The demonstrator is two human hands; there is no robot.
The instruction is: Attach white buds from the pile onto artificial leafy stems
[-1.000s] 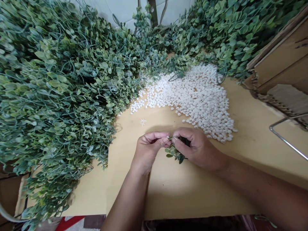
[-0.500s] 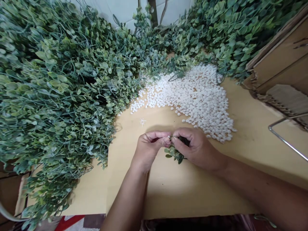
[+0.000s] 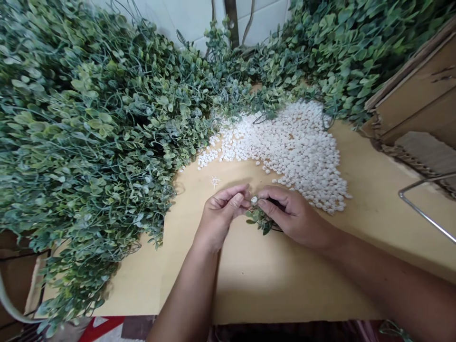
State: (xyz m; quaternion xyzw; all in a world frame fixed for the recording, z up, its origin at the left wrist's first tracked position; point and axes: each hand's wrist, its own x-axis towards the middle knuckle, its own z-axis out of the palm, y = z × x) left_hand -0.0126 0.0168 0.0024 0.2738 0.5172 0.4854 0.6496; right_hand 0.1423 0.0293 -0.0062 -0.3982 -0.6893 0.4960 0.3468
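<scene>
My right hand (image 3: 295, 213) pinches a green artificial leaf sprig (image 3: 261, 221) between thumb and forefinger, its leaves hanging below the fingers. At the sprig's near end sits a small white bead-like piece (image 3: 254, 200), just beyond my right fingertips. A short gap to the left of it, my left hand (image 3: 224, 209) has its thumb laid against the curled fingers, with nothing seen in them. Behind both hands spreads a heap of small white bead-like pieces (image 3: 295, 147) on the tan tabletop (image 3: 278, 289).
Piled artificial greenery (image 3: 107, 133) covers the left side and the back. At right stands a cardboard box (image 3: 416, 95), with a bent metal rod (image 3: 423, 209) in front. Some thin white bits (image 3: 215, 181) lie left of the bead heap. A tiled wall (image 3: 185, 19) rises behind.
My left fingers have drawn back from the sprig's end, so the white piece there now shows. My right hand keeps its hold. The whole view has shifted slightly.
</scene>
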